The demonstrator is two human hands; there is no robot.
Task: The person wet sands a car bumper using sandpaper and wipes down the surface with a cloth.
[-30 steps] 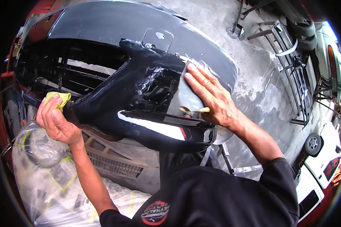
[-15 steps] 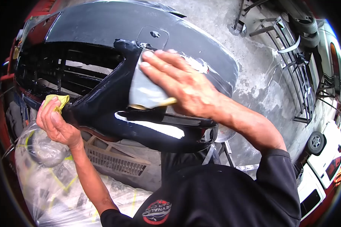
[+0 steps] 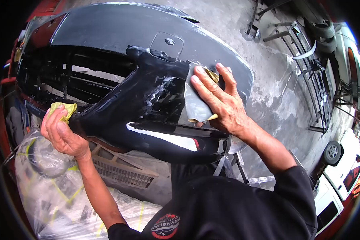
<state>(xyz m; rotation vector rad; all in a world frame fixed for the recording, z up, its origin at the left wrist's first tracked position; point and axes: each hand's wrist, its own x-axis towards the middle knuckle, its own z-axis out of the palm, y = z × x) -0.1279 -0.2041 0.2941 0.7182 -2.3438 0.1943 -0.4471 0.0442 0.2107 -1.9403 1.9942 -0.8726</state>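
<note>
A black and dull grey car bumper (image 3: 108, 30) lies across the view, its middle black area wet and glossy. My right hand (image 3: 224, 102) lies over a folded sheet of sandpaper (image 3: 197, 100), grey outside with yellowish edges, and presses it on the bumper's right part. Its fingers are somewhat spread; the palm side is hidden. At the bumper's lower left edge, my left hand (image 3: 66, 134) pinches a crumpled yellow cloth (image 3: 69, 110) between fingers and thumb. A small square outline with a hole (image 3: 169, 41) shows in the bumper above the wet area.
Plastic-wrapped parts (image 3: 48, 192) lie at the lower left, beside a grey slatted grille (image 3: 124, 172). A metal stand leg (image 3: 241, 168) is under the bumper's right end. Metal frames (image 3: 308, 76) stand on the concrete floor at right, near a white vehicle (image 3: 344, 168).
My right hand has slid right along the bumper with the sandpaper, uncovering a wet, streaked patch. My left hand stays by the lower left edge with the yellow cloth, shifted slightly.
</note>
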